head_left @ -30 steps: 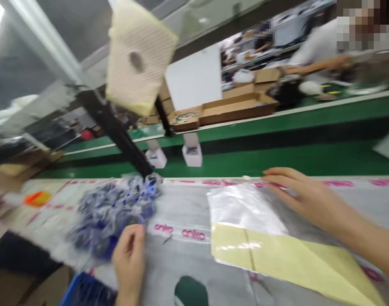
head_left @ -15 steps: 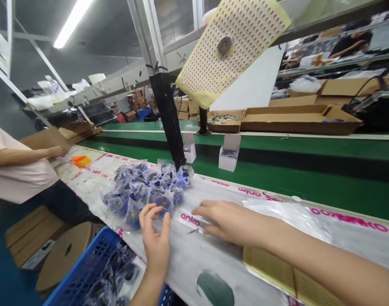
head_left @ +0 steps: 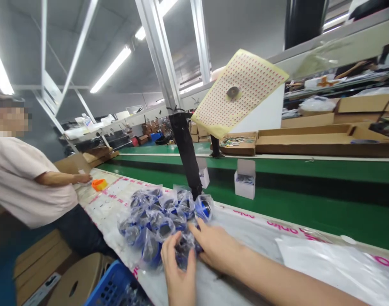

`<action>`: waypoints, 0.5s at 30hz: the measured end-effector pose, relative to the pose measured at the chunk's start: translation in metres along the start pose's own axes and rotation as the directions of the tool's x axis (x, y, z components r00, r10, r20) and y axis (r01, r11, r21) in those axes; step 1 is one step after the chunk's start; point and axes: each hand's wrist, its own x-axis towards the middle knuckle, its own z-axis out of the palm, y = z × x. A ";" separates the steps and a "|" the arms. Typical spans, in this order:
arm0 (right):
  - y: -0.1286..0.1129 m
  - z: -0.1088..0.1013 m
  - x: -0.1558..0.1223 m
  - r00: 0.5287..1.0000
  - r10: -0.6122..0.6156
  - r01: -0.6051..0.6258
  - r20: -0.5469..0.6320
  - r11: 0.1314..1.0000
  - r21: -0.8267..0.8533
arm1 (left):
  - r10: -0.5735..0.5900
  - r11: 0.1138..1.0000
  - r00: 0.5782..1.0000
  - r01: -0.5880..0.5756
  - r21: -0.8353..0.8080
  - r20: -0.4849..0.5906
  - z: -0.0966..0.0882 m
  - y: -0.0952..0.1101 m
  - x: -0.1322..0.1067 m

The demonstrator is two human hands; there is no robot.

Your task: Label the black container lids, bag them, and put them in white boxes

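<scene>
A clump of round blue and black parts in clear plastic bags (head_left: 156,216) covers the middle of the table. At its near right corner, a bagged round part (head_left: 184,248) lies between my two hands. My left hand (head_left: 180,272) curves its thumb and fingers around the near side of this part. From the right, my right hand (head_left: 218,246) has its fingertips on the same part's far and right side. The plastic and my fingers partly hide the part.
A green conveyor (head_left: 286,204) runs behind the table, with a white open box (head_left: 245,180) on it. A black-wrapped post (head_left: 186,153) rises behind the clump. Clear plastic bags (head_left: 334,263) lie right, a blue basket (head_left: 109,282) stands lower left. A co-worker (head_left: 31,178) stands left.
Both hands have come forward to the near right corner of the clump and closed around a bagged part there. The camera view has tilted up and shifted left.
</scene>
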 end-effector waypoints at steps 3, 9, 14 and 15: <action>-0.004 0.004 -0.014 0.999 -0.042 0.043 0.010 0.997 -0.061 | 0.044 0.999 0.997 -0.044 -0.007 -0.060 0.004 0.005 0.000; 0.011 -0.010 -0.035 0.993 -0.030 0.018 0.111 0.994 0.109 | 0.132 0.991 0.991 -0.131 -0.014 0.020 0.012 0.011 -0.004; 0.051 -0.047 -0.079 0.992 0.121 -0.129 0.047 0.884 0.449 | 0.142 0.989 0.976 -0.149 0.027 0.165 0.012 -0.008 0.006; 0.061 -0.054 -0.092 0.984 0.180 -0.162 0.019 0.831 0.533 | 0.154 0.986 0.969 -0.162 0.026 0.193 0.011 -0.011 0.009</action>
